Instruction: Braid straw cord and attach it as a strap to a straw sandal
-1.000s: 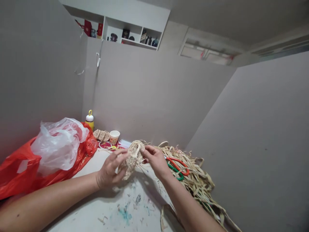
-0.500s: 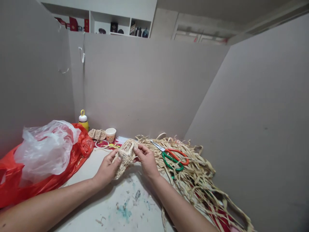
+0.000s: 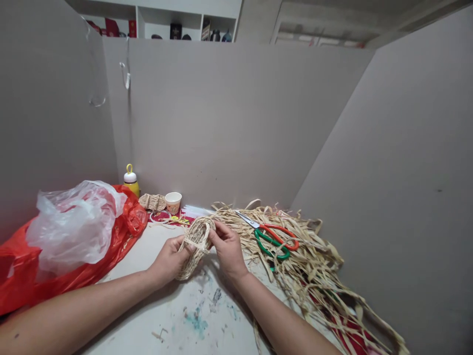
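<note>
Hands [image 3: 168, 259] [image 3: 229, 250] have moved clear of the scissors [image 3: 259, 226] on the straw [image 3: 320, 261], gripping a woven piece [image 3: 195, 237].

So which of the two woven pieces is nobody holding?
The far woven piece, just left of the paper cup; the near woven piece is held by the left hand and right hand.

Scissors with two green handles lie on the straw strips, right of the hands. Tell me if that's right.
No: the head view shows one green handle and one orange handle. The scissors do lie on the straw strips, right of the hands.
</note>
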`<state>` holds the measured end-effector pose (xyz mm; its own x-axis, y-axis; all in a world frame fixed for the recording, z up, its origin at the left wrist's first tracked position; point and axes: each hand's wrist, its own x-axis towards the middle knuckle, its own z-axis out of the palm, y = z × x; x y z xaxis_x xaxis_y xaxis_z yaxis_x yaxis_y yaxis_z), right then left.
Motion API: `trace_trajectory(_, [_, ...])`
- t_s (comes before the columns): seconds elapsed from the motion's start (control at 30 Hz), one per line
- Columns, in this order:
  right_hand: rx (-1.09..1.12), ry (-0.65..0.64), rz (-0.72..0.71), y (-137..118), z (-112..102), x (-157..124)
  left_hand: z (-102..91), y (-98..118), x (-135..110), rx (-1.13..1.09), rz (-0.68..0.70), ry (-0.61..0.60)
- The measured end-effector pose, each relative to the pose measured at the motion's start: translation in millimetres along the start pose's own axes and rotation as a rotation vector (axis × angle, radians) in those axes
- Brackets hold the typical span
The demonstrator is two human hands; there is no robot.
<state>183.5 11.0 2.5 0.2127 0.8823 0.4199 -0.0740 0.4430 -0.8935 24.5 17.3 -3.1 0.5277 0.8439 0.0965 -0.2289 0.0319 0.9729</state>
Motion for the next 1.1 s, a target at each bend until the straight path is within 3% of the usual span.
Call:
trace_trajectory(0.7, [0.047, 0.050, 0.148, 10, -8, 7, -4.9, 4, 5, -0.192, -0.069, 0.066])
trace_trajectory(0.93, [0.057, -0.054, 0.198, 3, -1, 3, -8.2, 2, 9, -0.189, -0.041, 0.093])
trace_trajectory(1.1, [0.053, -0.001, 0.194, 8, -6, 6, -7.4, 4, 10, -0.172, -0.030, 0.056])
